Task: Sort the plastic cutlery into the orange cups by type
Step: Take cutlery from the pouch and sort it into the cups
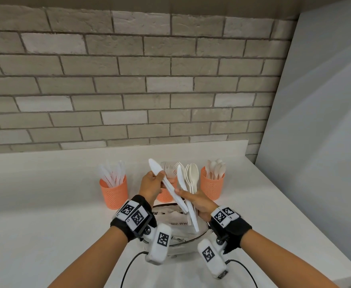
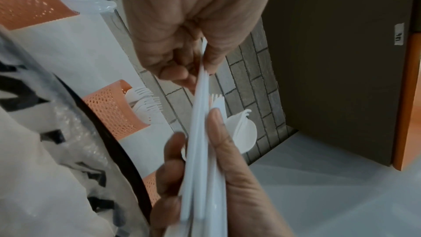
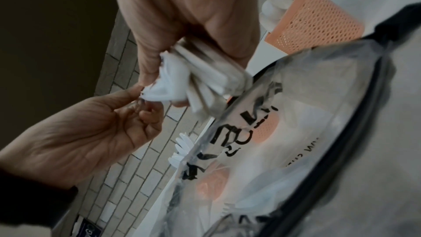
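Left grip (image 1: 152, 185): pinched on a white knife (image 1: 166, 183).
Right grip (image 1: 199, 202): clamped on a cutlery bundle (image 1: 189, 179).
Far: three orange cups (image 1: 114, 193) on the counter (image 1: 45, 183).

Three orange cups (image 1: 114, 193) stand in a row near the brick wall (image 1: 129, 80), with gaps between them. Cutlery sticks up out of each cup. A bag (image 1: 176, 225) sits in front, blocking the middle cup. The white counter (image 1: 45, 194) lies open on the left.

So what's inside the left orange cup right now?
The left orange cup holds a bunch of clear plastic knives standing upright, blades fanning out above the rim. Their lower ends are hidden by the mesh wall, so anything else at the bottom cannot be seen.
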`<state>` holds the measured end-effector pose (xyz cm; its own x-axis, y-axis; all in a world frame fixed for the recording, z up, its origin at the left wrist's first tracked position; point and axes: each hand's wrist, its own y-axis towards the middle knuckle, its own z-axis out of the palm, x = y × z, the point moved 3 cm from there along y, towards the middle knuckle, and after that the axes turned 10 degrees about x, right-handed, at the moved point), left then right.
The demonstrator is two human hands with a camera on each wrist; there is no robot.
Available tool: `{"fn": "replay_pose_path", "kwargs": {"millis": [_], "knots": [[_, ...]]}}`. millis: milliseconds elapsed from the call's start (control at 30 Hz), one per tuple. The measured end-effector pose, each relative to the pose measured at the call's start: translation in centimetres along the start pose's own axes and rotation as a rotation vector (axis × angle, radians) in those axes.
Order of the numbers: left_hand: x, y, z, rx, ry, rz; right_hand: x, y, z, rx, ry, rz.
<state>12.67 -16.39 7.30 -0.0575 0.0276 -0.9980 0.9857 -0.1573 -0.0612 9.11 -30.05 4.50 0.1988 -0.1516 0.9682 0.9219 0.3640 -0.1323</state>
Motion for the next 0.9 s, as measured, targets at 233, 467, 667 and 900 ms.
{"fn": "replay_pose_path", "kwargs": {"millis": [233, 467, 667, 900], "knots": [[0.2, -0.4, 0.2, -0.057, -0.143, -0.024, -0.6, 0.1, -0.9, -0.135, -0.070, 0.031], [0.8, -0.9, 1.7, 0.126, -0.009, -0.116, -0.2, 0.3, -0.7, -0.149, -0.106, 0.030], [1.4, -1.1, 2.4, 0.107, -0.053, -0.140, 0.4, 0.0, -0.1, -0.060, -0.129, -0.016], [1.1, 0.3, 1.2, -0.002, -0.109, -0.127, 0.0, 1.1, 0.2, -0.010, -0.123, 0.070]]}}
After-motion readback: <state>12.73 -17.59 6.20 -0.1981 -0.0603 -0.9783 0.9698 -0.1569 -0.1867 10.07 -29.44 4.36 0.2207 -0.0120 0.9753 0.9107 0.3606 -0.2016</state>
